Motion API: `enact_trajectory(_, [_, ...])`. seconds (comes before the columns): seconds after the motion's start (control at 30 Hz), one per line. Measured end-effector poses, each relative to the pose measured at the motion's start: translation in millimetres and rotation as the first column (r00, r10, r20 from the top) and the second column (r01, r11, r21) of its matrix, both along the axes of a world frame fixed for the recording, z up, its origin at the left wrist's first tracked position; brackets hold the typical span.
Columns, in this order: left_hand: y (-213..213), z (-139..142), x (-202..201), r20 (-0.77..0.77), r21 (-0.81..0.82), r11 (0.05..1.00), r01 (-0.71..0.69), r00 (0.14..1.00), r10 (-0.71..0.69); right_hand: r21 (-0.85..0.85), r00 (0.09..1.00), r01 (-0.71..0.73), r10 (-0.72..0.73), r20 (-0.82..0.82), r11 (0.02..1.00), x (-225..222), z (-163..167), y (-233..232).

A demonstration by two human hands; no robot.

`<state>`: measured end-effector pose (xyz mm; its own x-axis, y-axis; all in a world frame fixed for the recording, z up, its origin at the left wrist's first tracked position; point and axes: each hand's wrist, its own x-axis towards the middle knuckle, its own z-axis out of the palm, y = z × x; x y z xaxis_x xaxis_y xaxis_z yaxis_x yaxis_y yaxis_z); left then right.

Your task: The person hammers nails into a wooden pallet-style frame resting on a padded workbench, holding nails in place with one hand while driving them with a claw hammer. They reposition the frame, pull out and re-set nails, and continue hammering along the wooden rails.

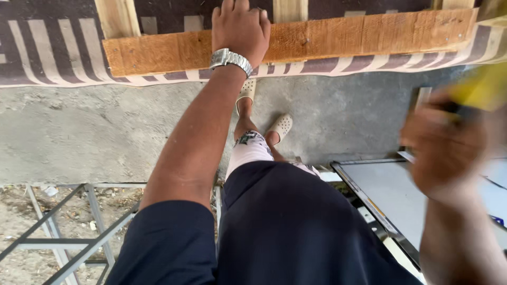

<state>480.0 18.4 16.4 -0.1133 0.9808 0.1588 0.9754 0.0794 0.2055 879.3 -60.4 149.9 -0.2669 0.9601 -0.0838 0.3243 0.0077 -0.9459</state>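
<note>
Two bare hands at work over a striped upholstered frame: left hand (240,29) pressed flat on the wooden rail (338,37), fingers together and curled over the rail's far edge, clamped on nothing loose, a silver metal wristwatch (231,59) at the wrist. Rail running across the top of the view, rough orange-brown timber, lying along the edge of the brown-and-cream striped fabric (47,53), with two paler wooden uprights (117,17) meeting it from above. Right hand (446,150) raised at the right edge, heavily blurred, closed around a yellow object (483,87) with a dark part near the fingers; kind of tool impossible to tell through the blur. Well apart from each other, the two hands, left on the rail, right off to the side and nearer the camera. Below, dark navy shirt (285,227) and sleeve, pale patterned shorts (251,150), and cream perforated clogs (281,126) on a grey concrete floor (95,126). At lower left, a grey metal frame (68,237) of angled bars over dirt and rubble. At lower right, a flat grey panel (391,192) with a dark rim, partly hidden behind the right forearm.
</note>
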Motion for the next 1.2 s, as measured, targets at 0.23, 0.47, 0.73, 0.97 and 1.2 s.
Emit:
enact_trajectory(0.23, [1,-4,-6,0.045,-0.037,0.999,0.000,0.999,0.002,0.443,0.719,-0.320,-0.090,0.689,0.838,-66,-55,2])
enact_trajectory(0.47, [1,6,-2,0.030,-0.024,0.999,-0.022,0.999,0.022,-0.033,0.999,0.019,-0.017,0.052,0.999,-18,10,9])
enact_trajectory(0.73, [2,-4,-11,0.023,-0.061,0.998,-0.004,1.000,0.005,-0.401,0.553,-0.056,0.363,0.750,0.914,-62,-90,-2])
enact_trajectory(0.97, [7,-8,-9,0.125,-0.220,0.975,-0.027,0.991,0.055,0.182,0.987,-0.037,0.007,0.161,0.983,-83,51,-2])
enact_trajectory(1.2, [13,-8,-13,0.099,-0.174,0.985,0.000,0.995,0.017,-0.216,0.684,-0.180,0.280,0.674,0.960,-103,-27,9])
